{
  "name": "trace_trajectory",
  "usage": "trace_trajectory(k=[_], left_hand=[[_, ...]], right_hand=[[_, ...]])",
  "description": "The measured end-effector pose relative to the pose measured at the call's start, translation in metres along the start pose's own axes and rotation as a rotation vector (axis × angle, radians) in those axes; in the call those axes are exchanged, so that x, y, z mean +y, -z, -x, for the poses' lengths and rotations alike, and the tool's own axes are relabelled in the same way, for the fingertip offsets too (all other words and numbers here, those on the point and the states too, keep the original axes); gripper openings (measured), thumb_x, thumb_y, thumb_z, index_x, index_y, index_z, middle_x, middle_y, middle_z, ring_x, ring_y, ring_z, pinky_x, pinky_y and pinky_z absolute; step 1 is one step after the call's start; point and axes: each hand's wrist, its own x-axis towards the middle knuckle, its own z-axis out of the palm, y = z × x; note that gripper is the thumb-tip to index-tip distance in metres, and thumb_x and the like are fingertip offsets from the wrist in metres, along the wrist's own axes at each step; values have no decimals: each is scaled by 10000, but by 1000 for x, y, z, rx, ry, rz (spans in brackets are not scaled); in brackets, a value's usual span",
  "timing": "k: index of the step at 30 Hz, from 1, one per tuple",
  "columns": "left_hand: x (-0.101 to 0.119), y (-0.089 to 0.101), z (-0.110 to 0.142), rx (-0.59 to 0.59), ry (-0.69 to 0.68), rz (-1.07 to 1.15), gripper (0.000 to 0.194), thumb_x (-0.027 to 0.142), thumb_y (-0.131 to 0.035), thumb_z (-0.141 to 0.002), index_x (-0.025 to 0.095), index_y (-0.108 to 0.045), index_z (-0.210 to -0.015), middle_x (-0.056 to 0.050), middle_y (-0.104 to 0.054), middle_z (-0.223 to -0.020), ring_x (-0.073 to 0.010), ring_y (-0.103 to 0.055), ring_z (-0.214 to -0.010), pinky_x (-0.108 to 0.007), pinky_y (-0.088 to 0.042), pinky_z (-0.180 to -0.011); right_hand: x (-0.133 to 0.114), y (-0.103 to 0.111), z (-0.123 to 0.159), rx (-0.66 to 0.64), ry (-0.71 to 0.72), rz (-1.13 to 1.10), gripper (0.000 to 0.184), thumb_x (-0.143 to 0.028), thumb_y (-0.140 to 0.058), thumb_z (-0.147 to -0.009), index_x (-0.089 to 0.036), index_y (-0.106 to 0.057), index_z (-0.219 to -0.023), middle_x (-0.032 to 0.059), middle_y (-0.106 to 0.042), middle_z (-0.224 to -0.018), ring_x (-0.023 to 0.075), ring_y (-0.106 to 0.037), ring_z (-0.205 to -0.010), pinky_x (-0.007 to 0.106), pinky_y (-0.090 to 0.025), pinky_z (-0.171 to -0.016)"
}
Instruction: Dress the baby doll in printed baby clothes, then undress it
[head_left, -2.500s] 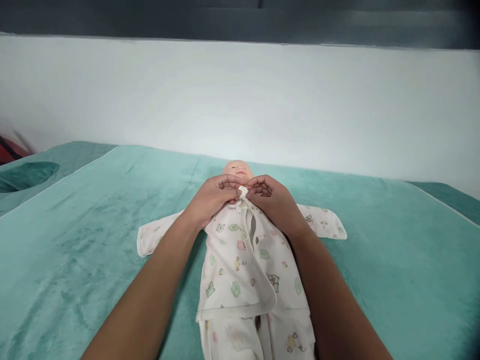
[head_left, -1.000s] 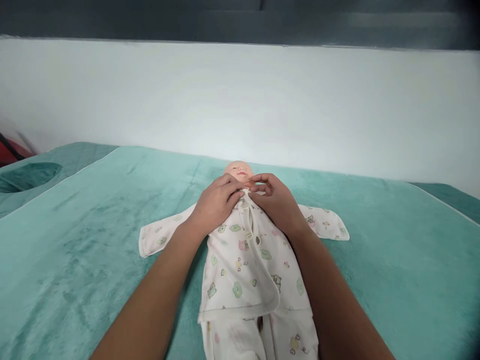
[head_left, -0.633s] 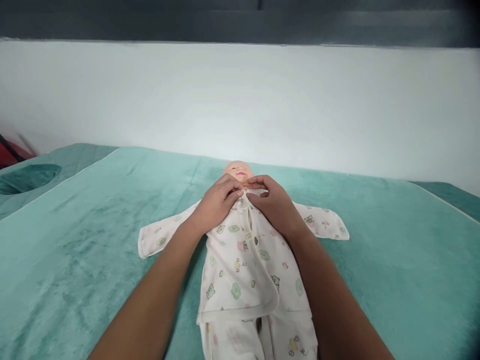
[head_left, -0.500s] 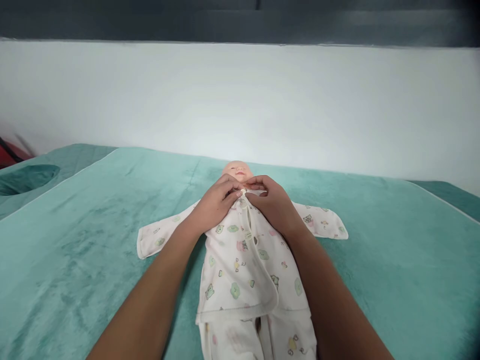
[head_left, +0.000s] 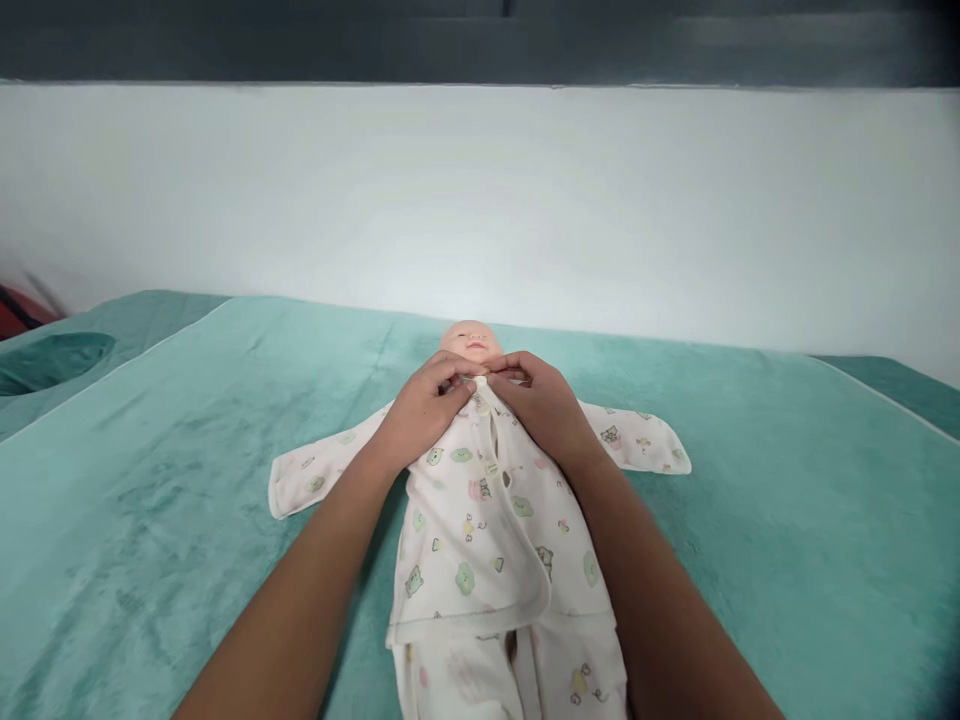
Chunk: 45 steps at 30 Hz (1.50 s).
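Observation:
A baby doll [head_left: 469,338] lies on its back, dressed in a white baby shirt [head_left: 480,540] printed with green, pink and yellow figures. Patterned trousers [head_left: 457,680] show below the hem. At the collar, my left hand [head_left: 424,405] pinches the shirt's edge on one side. My right hand [head_left: 540,405] grips the edge opposite, its fingertips close to the left ones. A small white button [head_left: 481,382] shows between the thumbs. Lower down, the front placket gapes a little. Both sleeves stretch out flat to the sides, and the fingers partly hide the doll's neck.
A teal plush cover [head_left: 187,430] spreads under the doll. At the far left is a dark teal hollow [head_left: 56,360], with a red object [head_left: 19,312] behind it. A white wall [head_left: 480,210] rises beyond the far edge, topped by a dark band.
Both hands stay at the collar with small finger shifts. The left fingers covered the button a second ago, and it shows again now. The view has shifted slightly.

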Motion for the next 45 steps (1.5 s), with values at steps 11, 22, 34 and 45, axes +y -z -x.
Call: trace_trajectory(k=[11, 22, 34, 45], left_hand=[[5, 12, 11, 55, 67, 320, 147, 300, -582, -851, 217, -662, -942, -22, -662, -933, -159, -587, -850, -292, -446, -779], [23, 18, 16, -257, 4, 48, 112, 294, -594, -813, 223, -681, -823, -13, -597, -870, -141, -524, -764, -272, -431, -671], [25, 25, 16, -287, 55, 103, 150, 358, -645, -786, 210, -662, -782, -12, -568, -840, -127, -497, -716, -256, -414, -636], [23, 6, 18, -127, 100, 335, 219, 399, -636, -814, 181, -644, -826, -15, -630, -811, -135, -558, -729, -264, -439, -679]], right_hand=[[-38, 13, 27, 28, 68, 392, 262, -377, -536, -842, -226, -457, -643, -17, -521, -612, 125, -411, -523, 292, -297, -497], [-48, 12, 50, -178, 88, 613, 290, -202, -547, -775, -216, -358, -554, -2, -435, -512, 105, -271, -435, 307, -158, -441], [-20, 23, 31, -299, -124, -16, 214, -388, -576, -820, -198, -614, -729, -25, -489, -570, 109, -433, -499, 252, -293, -460], [-10, 14, 34, -160, -103, -364, 231, -414, -687, -762, -195, -618, -743, -58, -454, -566, 68, -339, -468, 226, -240, -441]])
